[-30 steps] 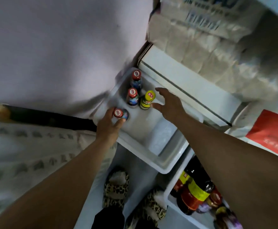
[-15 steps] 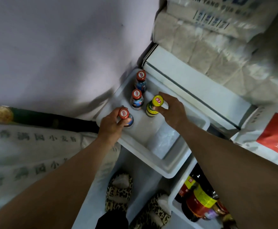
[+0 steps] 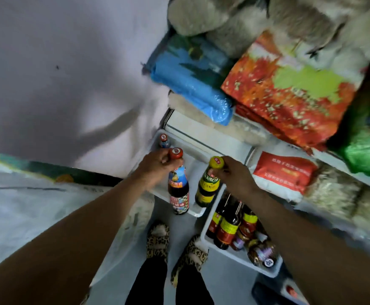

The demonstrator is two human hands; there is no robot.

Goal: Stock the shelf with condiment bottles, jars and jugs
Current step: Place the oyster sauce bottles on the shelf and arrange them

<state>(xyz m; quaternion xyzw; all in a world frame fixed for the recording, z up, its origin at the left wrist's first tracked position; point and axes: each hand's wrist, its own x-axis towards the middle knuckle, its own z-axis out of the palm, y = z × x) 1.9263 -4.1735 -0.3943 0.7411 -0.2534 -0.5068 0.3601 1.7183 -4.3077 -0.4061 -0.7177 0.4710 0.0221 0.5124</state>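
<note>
Bottles fill both hands above a white tray (image 3: 198,213): the left hand (image 3: 157,165) has its fingers curled round the neck of a red-capped bottle (image 3: 178,183), and the right hand (image 3: 234,175) pinches the neck of a yellow-capped bottle (image 3: 208,188) just beside it; both hang upright. Another red-capped bottle (image 3: 163,140) stands at the tray's far corner; a second white tray (image 3: 234,252) below holds more dark bottles, with bagged goods on the shelf (image 3: 212,137) beyond.

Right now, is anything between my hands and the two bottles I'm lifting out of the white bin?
Nothing visible. The left hand already grips the red-capped bottle by the neck, and the right hand grips the yellow-capped bottle likewise.
</note>
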